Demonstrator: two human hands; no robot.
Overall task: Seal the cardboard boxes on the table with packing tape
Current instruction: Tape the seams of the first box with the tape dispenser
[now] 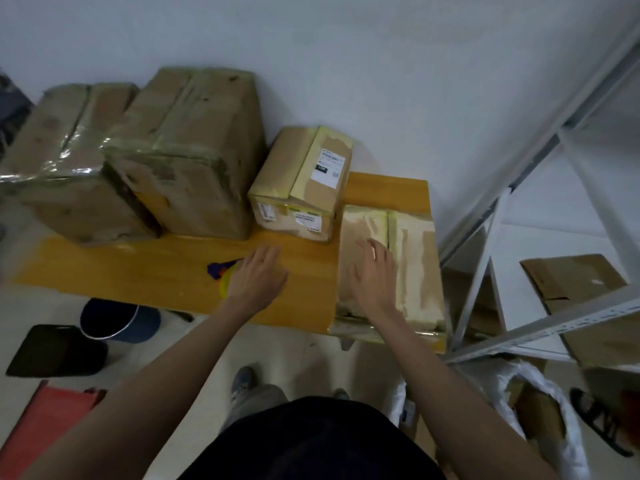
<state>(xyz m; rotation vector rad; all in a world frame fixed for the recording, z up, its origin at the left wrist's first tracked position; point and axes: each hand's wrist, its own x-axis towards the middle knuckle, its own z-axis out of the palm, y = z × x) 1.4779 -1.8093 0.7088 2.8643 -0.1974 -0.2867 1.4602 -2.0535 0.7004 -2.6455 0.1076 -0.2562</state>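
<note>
Several cardboard boxes stand on the yellow wooden table (pixel 138 271). A flat taped box (pixel 412 258) lies at the table's right end. My right hand (pixel 372 275) hovers over or rests on its top with straight fingers. A small labelled box (pixel 301 181) stands behind it. Two large taped boxes (pixel 194 150) (pixel 65 150) fill the back left. My left hand (pixel 258 275) is spread open above the table, just right of a yellow and blue tape dispenser (pixel 225 275), which it partly hides.
A white metal shelf frame (pixel 502 258) stands to the right with flattened cardboard (pixel 575 282) on it. On the floor lie a blue bucket (pixel 121 320), a black bag (pixel 55 351), a red item (pixel 45 424) and a white plastic bag (pixel 540 410).
</note>
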